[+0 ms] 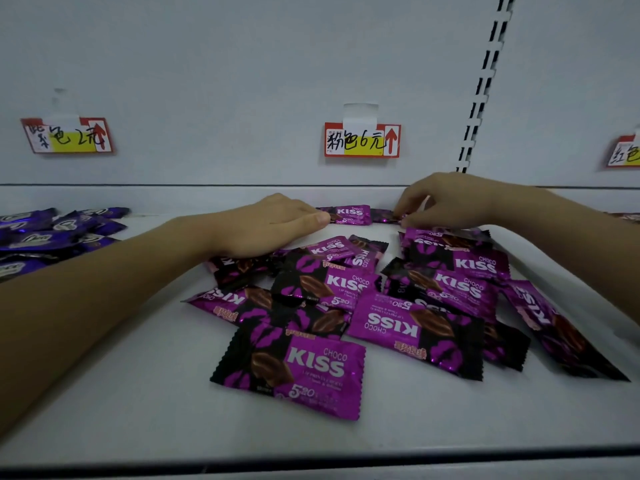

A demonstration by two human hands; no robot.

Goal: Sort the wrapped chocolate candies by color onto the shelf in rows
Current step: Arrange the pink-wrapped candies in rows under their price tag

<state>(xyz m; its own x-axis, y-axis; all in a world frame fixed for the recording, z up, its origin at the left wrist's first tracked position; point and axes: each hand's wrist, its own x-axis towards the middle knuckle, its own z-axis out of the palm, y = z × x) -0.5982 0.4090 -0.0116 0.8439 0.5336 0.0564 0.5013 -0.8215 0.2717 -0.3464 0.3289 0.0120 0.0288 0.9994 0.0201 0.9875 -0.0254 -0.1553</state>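
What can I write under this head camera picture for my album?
Left hand rests on pink Choco Kiss candies; right hand pinches a back-row candy on the shelf.

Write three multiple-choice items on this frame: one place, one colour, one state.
1. Where do the blue-violet candies lie? A) left end of the shelf B) right end C) front lip
2. Wrapper colour of the middle pile? A) green B) yellow C) magenta and black
3. Right hand? A) flat, open B) pinching a back-row candy C) out of view
Answers: A, they sit at the frame's left edge; C, the KISS wrappers show it; B, curled fingertips close on its end.
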